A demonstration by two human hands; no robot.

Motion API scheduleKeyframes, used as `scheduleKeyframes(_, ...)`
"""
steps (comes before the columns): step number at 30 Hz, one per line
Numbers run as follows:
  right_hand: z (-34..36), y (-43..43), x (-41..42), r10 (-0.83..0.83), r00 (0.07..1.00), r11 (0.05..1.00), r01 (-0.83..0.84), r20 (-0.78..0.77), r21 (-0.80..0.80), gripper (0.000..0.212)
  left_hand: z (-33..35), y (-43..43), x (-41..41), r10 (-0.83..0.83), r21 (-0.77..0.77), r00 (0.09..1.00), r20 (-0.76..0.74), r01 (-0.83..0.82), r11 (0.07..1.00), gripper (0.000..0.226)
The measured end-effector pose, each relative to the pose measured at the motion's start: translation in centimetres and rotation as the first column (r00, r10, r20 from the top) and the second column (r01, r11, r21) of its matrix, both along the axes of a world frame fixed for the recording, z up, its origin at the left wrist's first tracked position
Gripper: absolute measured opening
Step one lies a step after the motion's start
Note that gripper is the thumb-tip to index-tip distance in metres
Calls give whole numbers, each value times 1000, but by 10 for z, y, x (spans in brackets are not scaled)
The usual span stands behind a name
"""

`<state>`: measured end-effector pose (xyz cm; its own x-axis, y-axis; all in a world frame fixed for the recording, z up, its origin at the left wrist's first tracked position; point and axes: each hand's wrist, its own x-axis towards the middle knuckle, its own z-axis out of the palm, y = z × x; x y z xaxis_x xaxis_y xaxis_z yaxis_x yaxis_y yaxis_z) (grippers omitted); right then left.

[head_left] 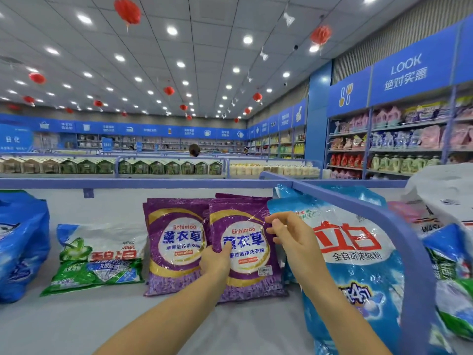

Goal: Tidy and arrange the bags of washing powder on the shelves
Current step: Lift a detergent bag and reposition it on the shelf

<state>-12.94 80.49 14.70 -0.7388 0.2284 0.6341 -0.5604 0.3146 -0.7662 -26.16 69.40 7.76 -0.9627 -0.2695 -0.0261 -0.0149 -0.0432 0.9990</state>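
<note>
Two purple lavender washing powder bags stand side by side on the grey shelf [76, 326]. My left hand [215, 263] grips the left edge of the right purple bag [249, 280], thumb on its front. My right hand [289, 238] pinches the same bag's upper right edge with curled fingers. The left purple bag [171, 252] leans behind and partly under it. More purple bags show behind them. A green and white bag [97, 260] lies tilted further left. A large light-blue bag [358, 254] leans right of my right hand.
A big blue bag [20, 247] stands at the far left. A curved blue rail [404, 226] divides this section from the right one, which holds more blue, green and white bags [450, 254]. Store aisles and wall shelves [409, 147] lie beyond.
</note>
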Motion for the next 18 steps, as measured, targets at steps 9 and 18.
scheduleKeyframes(9,-25,-22,-5,-19,994,933,-22,112,359,9,-6,11,0,-80,-166,996,-26,74,983,54)
scheduleKeyframes(18,-41,-41,-5,50,978,867,-143,202,478,13,1,-17,5,-150,-268,989,-6,143,953,45)
